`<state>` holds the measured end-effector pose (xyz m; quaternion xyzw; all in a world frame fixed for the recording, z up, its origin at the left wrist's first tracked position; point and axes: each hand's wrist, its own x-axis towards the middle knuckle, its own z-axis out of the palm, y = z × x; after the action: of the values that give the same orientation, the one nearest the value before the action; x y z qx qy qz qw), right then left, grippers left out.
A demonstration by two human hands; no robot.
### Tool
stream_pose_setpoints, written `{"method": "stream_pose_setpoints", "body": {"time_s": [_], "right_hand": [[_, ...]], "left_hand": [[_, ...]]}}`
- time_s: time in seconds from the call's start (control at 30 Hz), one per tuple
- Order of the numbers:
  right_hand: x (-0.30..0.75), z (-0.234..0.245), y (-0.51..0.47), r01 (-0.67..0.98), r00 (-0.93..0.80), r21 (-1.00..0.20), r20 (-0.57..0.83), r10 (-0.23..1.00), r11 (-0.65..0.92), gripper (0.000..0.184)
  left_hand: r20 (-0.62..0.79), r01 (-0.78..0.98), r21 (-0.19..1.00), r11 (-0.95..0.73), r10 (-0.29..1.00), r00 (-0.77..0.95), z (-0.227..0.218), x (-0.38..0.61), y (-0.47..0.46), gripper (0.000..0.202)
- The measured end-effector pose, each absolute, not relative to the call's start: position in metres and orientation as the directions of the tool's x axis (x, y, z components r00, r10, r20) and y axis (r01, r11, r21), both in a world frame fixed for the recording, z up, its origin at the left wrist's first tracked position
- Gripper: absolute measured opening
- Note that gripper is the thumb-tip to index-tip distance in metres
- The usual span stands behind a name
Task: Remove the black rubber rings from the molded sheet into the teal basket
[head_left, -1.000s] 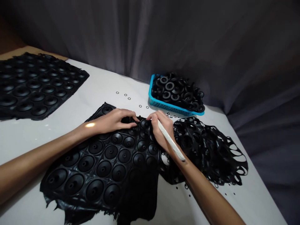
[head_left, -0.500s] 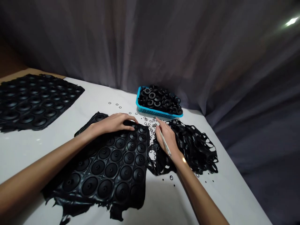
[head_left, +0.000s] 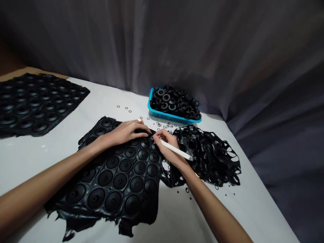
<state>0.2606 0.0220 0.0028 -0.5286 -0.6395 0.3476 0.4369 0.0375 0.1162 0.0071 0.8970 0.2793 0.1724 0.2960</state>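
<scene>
A black moulded rubber sheet (head_left: 120,180) with rows of round discs lies on the white table under my hands. My left hand (head_left: 130,130) rests over its far edge, thumb and fingertips closed together at a disc near the far right corner. My right hand (head_left: 168,145) grips a slim white pen-like tool (head_left: 177,150), whose working end is hidden at the fingers. Both hands' fingertips almost meet at that corner. Just right of the sheet lies a heap of black rubber scrap (head_left: 210,155) full of holes.
Behind the scrap stands a blue basket (head_left: 164,117) heaped with black rubber rings (head_left: 174,99). Small thin rings (head_left: 165,125) and dots are scattered on the table (head_left: 106,101). Another rubber sheet (head_left: 37,104) lies at far left. A grey curtain (head_left: 162,44) hangs behind.
My right hand has moved left from the scattered rings to the sheet's far corner, with the white tool still in it. My left fingertips have shifted slightly right and closed.
</scene>
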Motion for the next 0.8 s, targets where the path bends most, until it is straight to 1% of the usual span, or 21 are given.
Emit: {"method": "stream_pose_setpoints", "body": {"time_s": [0.1,0.17,0.27,0.37,0.47,0.53,0.63,0.7,0.8], "right_hand": [[0.264,-0.001,0.024,0.292,-0.100,-0.946,0.114,0.988,0.139,0.015],[0.265,-0.002,0.025,0.277,-0.088,-0.951,0.120,0.989,0.140,0.013],[0.265,-0.003,0.024,0.282,-0.058,-0.946,0.148,0.987,0.158,0.018],[0.265,-0.003,0.024,0.288,-0.072,-0.945,0.142,0.987,0.157,0.023],[0.265,-0.003,0.023,0.296,-0.074,-0.942,0.140,0.987,0.156,0.022],[0.266,-0.004,0.023,0.314,-0.070,-0.935,0.152,0.986,0.166,0.022],[0.265,-0.006,0.020,0.351,-0.064,-0.916,0.184,0.981,0.195,0.022],[0.263,-0.008,0.018,0.411,-0.043,-0.885,0.222,0.974,0.220,0.019],[0.261,-0.010,0.015,0.545,-0.005,-0.798,0.304,0.953,0.258,0.011]], "left_hand": [[0.128,0.433,0.596,-0.676,0.612,0.780,0.009,0.040,0.111,0.032],[0.109,0.457,0.575,-0.678,0.617,0.779,0.011,0.041,0.109,0.032],[0.090,0.478,0.581,-0.659,0.635,0.767,0.012,0.044,0.106,0.029],[0.108,0.502,0.609,-0.614,0.691,0.714,0.011,0.047,0.104,0.026],[0.146,0.516,0.600,-0.611,0.718,0.681,0.008,0.049,0.102,0.025],[0.184,0.515,0.567,-0.643,0.708,0.682,0.007,0.050,0.101,0.024],[0.239,0.520,0.484,-0.704,0.678,0.695,0.007,0.050,0.099,0.026],[0.265,0.513,0.434,-0.740,0.649,0.713,0.006,0.051,0.099,0.028],[0.301,0.488,0.389,-0.782,0.608,0.735,0.006,0.051,0.099,0.031]]}}
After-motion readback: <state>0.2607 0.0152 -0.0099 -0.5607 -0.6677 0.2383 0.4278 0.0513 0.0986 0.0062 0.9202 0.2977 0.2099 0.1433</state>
